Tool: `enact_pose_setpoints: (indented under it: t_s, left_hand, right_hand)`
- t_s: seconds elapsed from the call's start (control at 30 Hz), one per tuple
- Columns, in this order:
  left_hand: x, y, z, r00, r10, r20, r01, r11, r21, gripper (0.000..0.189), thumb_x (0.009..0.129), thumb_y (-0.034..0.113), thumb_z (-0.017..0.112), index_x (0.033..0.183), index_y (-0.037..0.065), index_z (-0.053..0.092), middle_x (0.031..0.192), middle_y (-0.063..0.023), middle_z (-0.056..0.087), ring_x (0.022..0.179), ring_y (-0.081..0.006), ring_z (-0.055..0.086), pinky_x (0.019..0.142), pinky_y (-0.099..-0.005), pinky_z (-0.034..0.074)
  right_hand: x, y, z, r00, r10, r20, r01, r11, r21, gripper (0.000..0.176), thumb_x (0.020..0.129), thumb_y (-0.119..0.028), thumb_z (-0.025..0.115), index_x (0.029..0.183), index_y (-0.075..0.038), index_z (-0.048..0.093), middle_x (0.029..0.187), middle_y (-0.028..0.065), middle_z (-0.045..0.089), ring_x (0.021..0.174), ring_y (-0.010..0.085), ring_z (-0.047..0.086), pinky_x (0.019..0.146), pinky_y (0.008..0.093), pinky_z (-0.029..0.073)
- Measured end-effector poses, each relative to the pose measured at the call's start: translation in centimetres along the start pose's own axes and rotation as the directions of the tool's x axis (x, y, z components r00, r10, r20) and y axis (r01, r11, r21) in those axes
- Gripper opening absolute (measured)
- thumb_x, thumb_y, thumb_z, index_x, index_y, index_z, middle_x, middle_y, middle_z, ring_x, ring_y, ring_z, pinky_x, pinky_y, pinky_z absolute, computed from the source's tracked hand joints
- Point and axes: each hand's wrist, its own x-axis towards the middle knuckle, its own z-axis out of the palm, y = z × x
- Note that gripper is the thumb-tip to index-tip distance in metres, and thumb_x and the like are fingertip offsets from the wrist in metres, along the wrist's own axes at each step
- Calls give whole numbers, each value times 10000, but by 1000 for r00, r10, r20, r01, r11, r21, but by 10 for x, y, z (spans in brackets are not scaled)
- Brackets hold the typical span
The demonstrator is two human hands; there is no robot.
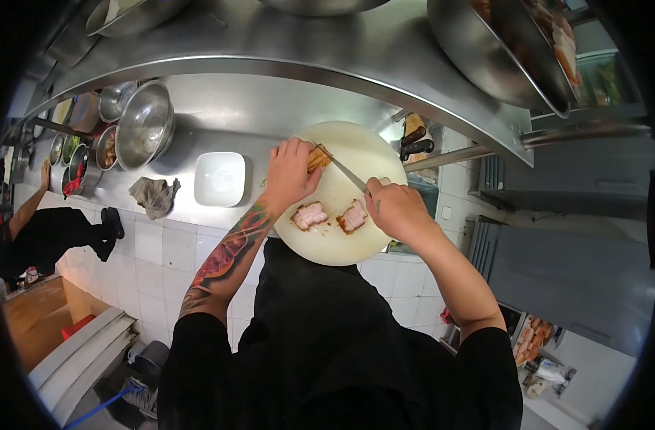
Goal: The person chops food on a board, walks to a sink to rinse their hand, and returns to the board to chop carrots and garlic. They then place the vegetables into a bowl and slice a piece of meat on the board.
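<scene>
On a round, pale cutting board lies a golden-brown piece of food, partly covered by my left hand, whose fingers press on its left end. My right hand is closed round the handle of a knife. The blade slants up and left from my fist, and its tip reaches the top of the brown piece. Nearer to me on the board, two pale meat pieces with browned edges lie apart, one on the left and one on the right.
Left of the board are a white square bowl, a crumpled cloth and a large metal bowl. Knives stand beyond the board's right edge. A metal shelf overhangs the back. Another person is at far left.
</scene>
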Motion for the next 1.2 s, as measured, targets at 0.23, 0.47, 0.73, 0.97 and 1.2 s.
enact_pose_setpoints:
  t_s: [0.23,0.47,0.73,0.97,1.2]
  left_hand:
    - [3,-6,5,1000,5,-7,-6,999,-37,462,793,216,791,1187,63,605,1126,-127,594,1072,-338,577,888,-464,419]
    - [1,-5,6,1000,-6,-24,4,998,-62,467,768,194,797,1169,55,604,1115,-133,602,1063,-350,588,891,-466,434]
    - [-4,-5,5,1000,-21,-12,20,997,-77,488,813,227,800,1214,42,595,1155,-135,591,1099,-341,569,903,-468,419]
    - [-14,-8,-2,999,-35,-23,33,997,-77,475,836,245,819,1203,49,588,1136,-156,577,1070,-370,573,893,-476,426]
    - [-8,-7,-3,1000,-19,14,20,998,-55,450,818,224,794,1182,47,596,1118,-145,591,1068,-361,574,890,-469,426]
  right_hand:
    - [12,-12,-13,993,50,108,-48,999,-20,214,1001,-169,547,1044,17,643,897,259,735,902,423,745,828,538,579]
    - [61,-29,-15,980,107,167,-109,994,8,236,998,-174,536,1071,16,654,971,266,749,950,426,747,856,536,575]
    - [74,-10,29,997,62,50,-67,992,106,197,1010,-189,572,1091,-12,599,845,222,736,881,443,734,826,535,568]
    - [25,-19,-13,993,44,111,-48,998,37,204,1022,-198,580,1083,-4,600,851,232,731,875,433,734,817,533,560]
    - [14,-23,-21,986,46,157,-47,999,3,228,1013,-171,534,1072,31,621,870,257,729,927,442,733,831,543,560]
